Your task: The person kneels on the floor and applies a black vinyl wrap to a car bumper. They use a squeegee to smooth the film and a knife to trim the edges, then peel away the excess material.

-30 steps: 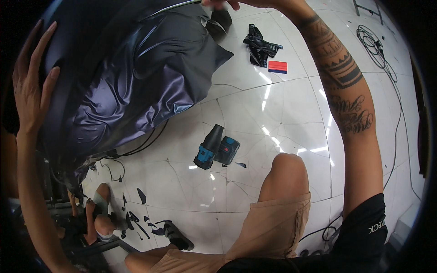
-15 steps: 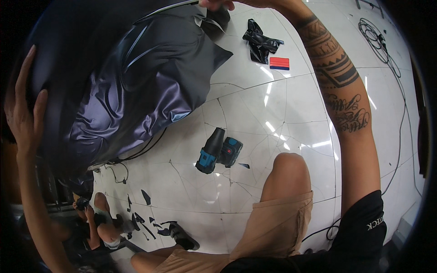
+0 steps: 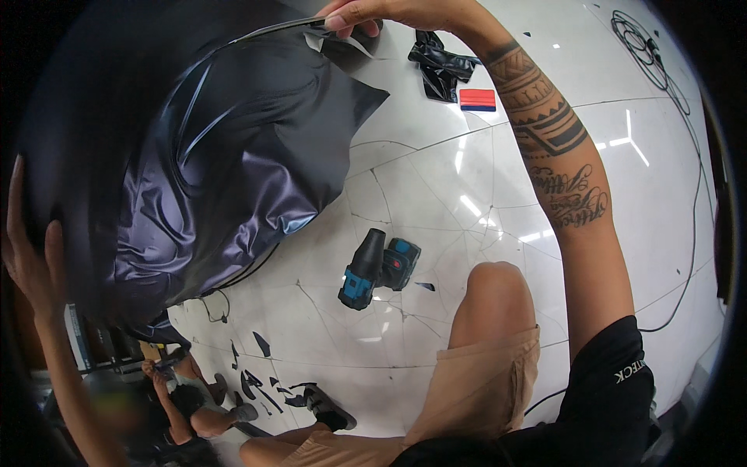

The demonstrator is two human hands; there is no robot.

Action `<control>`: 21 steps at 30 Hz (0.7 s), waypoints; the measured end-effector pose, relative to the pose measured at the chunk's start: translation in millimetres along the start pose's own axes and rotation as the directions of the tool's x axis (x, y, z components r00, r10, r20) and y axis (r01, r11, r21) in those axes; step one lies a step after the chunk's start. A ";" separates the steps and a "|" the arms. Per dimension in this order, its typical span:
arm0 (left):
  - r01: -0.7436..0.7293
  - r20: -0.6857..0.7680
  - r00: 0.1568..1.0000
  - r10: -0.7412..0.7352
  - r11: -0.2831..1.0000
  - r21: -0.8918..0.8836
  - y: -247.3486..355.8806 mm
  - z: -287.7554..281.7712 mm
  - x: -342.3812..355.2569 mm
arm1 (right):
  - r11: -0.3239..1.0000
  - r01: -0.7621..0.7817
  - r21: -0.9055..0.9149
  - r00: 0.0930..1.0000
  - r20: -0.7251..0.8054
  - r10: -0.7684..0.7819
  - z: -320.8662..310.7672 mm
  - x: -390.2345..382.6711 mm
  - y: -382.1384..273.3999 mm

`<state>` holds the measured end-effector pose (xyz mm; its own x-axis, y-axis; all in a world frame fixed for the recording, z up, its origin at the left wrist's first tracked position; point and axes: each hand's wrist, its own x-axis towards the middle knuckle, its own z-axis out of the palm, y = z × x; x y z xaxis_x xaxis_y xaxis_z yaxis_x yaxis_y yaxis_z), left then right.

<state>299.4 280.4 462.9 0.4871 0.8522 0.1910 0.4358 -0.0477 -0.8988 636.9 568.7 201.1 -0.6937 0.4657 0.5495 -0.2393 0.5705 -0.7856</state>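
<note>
A dark satin film [image 3: 264,187] with a purple sheen drapes over a large dark curved body at the left, creased along its lower part. At the top, my right hand [image 3: 352,17] is closed, pinching the film's edge between thumb and fingers. My left hand [image 3: 35,257] lies at the far left against the dark surface, fingers stretched and apart, holding nothing. A pale flap [image 3: 313,42] shows on the film's underside, just below my right hand.
On the cracked white floor lie a blue-and-black cordless tool with a tapered nozzle [image 3: 369,268], a red squeegee card [image 3: 477,100], crumpled black film [image 3: 440,66] and several dark scraps [image 3: 262,343]. A coiled cable [image 3: 642,50] lies far right. A person [image 3: 206,412] crouches lower left.
My right hand has come lower and slightly left in the picture, still pinching the film. My left hand sits lower along the dark surface. The crouching person has shifted right.
</note>
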 end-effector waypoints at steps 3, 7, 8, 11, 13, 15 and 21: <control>0.057 0.049 0.997 -0.059 0.997 0.050 -21.1 5.0 -22.6 | 1.000 0.023 0.001 0.999 -0.029 -0.023 4.5 -0.4 7.0; 0.192 0.132 0.969 -0.208 0.973 0.127 -58.8 15.6 -53.8 | 0.991 -0.048 0.128 0.997 -0.047 0.054 4.7 -6.0 32.7; 0.186 0.127 0.971 -0.201 0.975 0.124 -55.9 15.8 -51.3 | 0.991 -0.071 0.114 0.996 -0.054 0.078 4.4 -8.2 33.8; 0.082 0.063 0.994 -0.088 0.993 0.089 -43.0 10.9 -34.5 | 0.989 -0.118 0.093 0.989 -0.080 0.125 4.2 -12.5 36.1; 0.058 0.067 0.996 -0.063 0.996 0.071 -52.8 13.7 -38.6 | 0.990 -0.110 0.091 0.987 -0.103 0.120 3.7 -15.2 40.6; 0.068 0.109 0.991 -0.075 0.995 0.070 -76.8 9.9 -58.3 | 0.986 -0.100 0.136 0.990 -0.087 0.112 8.7 -12.5 49.0; -0.018 0.019 1.000 0.016 0.995 0.097 -46.0 2.5 -27.7 | 0.994 0.057 0.097 0.988 -0.146 -0.042 14.0 -9.7 76.0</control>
<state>263.9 260.3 497.9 0.4796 0.8610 0.1692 0.3518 -0.0121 -0.9360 615.9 598.1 132.2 -0.5763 0.5350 0.6177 -0.3427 0.5280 -0.7770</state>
